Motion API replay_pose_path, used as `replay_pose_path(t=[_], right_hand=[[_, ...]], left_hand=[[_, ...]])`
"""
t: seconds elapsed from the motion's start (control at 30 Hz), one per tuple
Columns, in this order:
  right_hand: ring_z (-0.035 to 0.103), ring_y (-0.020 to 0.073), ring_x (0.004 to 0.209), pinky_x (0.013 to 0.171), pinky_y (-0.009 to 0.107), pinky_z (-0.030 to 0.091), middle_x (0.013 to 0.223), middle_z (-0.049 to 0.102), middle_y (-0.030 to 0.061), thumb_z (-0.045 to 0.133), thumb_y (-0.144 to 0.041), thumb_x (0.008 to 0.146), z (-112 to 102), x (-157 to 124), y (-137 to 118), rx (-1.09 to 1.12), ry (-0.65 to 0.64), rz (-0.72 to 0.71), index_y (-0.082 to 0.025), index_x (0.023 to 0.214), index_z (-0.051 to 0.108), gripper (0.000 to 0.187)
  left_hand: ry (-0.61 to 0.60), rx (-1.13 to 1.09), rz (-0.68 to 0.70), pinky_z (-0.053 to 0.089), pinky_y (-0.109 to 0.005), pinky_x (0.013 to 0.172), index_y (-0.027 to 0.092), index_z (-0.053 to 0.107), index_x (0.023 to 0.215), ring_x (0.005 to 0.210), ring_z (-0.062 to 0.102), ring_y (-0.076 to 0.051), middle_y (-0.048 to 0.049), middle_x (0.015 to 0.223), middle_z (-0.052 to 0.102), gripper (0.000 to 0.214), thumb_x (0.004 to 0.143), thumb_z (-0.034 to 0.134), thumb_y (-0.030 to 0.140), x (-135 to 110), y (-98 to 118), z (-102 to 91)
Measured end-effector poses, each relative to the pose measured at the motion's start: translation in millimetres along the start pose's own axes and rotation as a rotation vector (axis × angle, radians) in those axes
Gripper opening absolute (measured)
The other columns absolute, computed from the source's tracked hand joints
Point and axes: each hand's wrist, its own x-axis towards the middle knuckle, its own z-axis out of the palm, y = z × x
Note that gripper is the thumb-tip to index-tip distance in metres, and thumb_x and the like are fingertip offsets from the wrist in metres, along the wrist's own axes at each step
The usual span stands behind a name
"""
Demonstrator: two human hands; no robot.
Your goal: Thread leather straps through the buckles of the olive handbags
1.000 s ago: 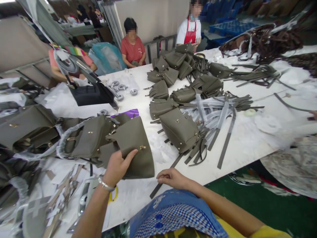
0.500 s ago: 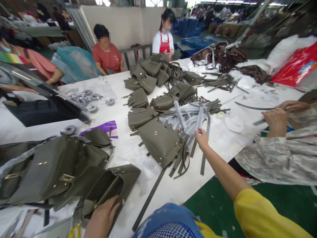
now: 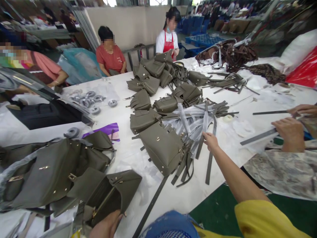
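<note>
strap [image 3: 199, 148] sits pinched in right hand [image 3: 211, 141], open bag [image 3: 127, 188] gripped in left hand [image 3: 107, 226]

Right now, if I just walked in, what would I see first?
Probably the heap of dark green bags across the middle of the white table. Close by, the left hand is at an open bag, and the right hand is at the pale-wrapped straps. On the far side, a red apron stands out.

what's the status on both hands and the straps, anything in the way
Left hand at the open bag, fingers partly hidden. Right hand at a pale-wrapped strap, grip unclear. Other straps crowd around it; clasped bag close by.
</note>
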Motion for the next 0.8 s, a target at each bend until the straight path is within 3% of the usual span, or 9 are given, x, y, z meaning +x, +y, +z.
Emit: replay_pose_path(t=[0.1,0.2,0.3,0.4,0.5,0.63,0.8], right_hand=[[0.059,0.0122,0.062,0.055,0.024,0.051,0.076,0.063,0.0008,0.054,-0.049,0.077,5,-52,-27,0.204,-0.217,-0.048,-0.021,0.081,0.053,0.028],[0.054,0.0084,0.056,0.048,0.018,0.047,0.076,0.062,-0.0016,0.062,-0.045,0.077,23,-125,-52,0.438,-0.628,-0.022,-0.022,0.086,0.055,0.026],[0.051,0.0071,0.055,0.051,0.016,0.047,0.066,0.056,-0.0047,0.064,-0.041,0.08,50,-203,-65,0.439,-0.949,0.009,-0.022,0.088,0.058,0.022],[0.058,0.0107,0.068,0.062,0.022,0.053,0.074,0.06,-0.0029,0.063,-0.04,0.08,80,-265,-64,0.433,-1.143,0.036,-0.021,0.088,0.058,0.022],[0.061,0.0128,0.071,0.066,0.027,0.056,0.078,0.063,-0.0015,0.064,-0.04,0.079,103,-308,-59,0.456,-1.226,0.101,-0.02,0.087,0.057,0.023],[0.063,0.0119,0.066,0.063,0.024,0.056,0.072,0.065,-0.0013,0.068,-0.04,0.076,123,-350,-51,0.427,-1.253,0.116,-0.019,0.084,0.057,0.025],[0.065,0.0096,0.071,0.067,0.021,0.055,0.081,0.068,-0.0017,0.068,-0.037,0.077,133,-390,-30,0.524,-1.164,0.189,-0.02,0.085,0.06,0.021]], left_hand=[[-0.07,0.007,0.073,0.051,-0.03,0.085,0.028,0.068,0.095,0.097,0.067,-0.023,-0.0041,0.103,0.072,0.034,0.09,0.036,0.036,-11,31,9.2],[-0.149,-0.064,0.121,0.049,-0.033,0.086,0.025,0.069,0.096,0.095,0.066,-0.025,-0.0077,0.098,0.072,0.033,0.09,0.038,0.033,-19,53,22.3],[-0.122,-0.291,0.08,0.046,-0.037,0.091,0.028,0.069,0.1,0.099,0.064,-0.028,-0.0077,0.103,0.071,0.026,0.085,0.049,0.034,-26,56,39.2],[-0.03,-0.513,0.009,0.042,-0.039,0.099,0.028,0.07,0.101,0.104,0.062,-0.028,-0.007,0.107,0.071,0.024,0.082,0.056,0.034,-35,46,55.8],[0.036,-0.568,0.033,0.041,-0.037,0.101,0.028,0.067,0.108,0.11,0.06,-0.026,-0.0061,0.115,0.068,0.028,0.083,0.056,0.034,-45,36,67.8],[0.133,-0.6,0.12,0.044,-0.037,0.101,0.023,0.062,0.116,0.112,0.059,-0.023,-0.0072,0.12,0.065,0.033,0.085,0.052,0.03,-59,29,75.7],[0.335,-0.984,-0.022,0.043,-0.041,0.103,0.018,0.047,0.131,0.112,0.059,-0.023,-0.0119,0.127,0.06,0.051,0.084,0.055,0.036,-72,25,72.1]])
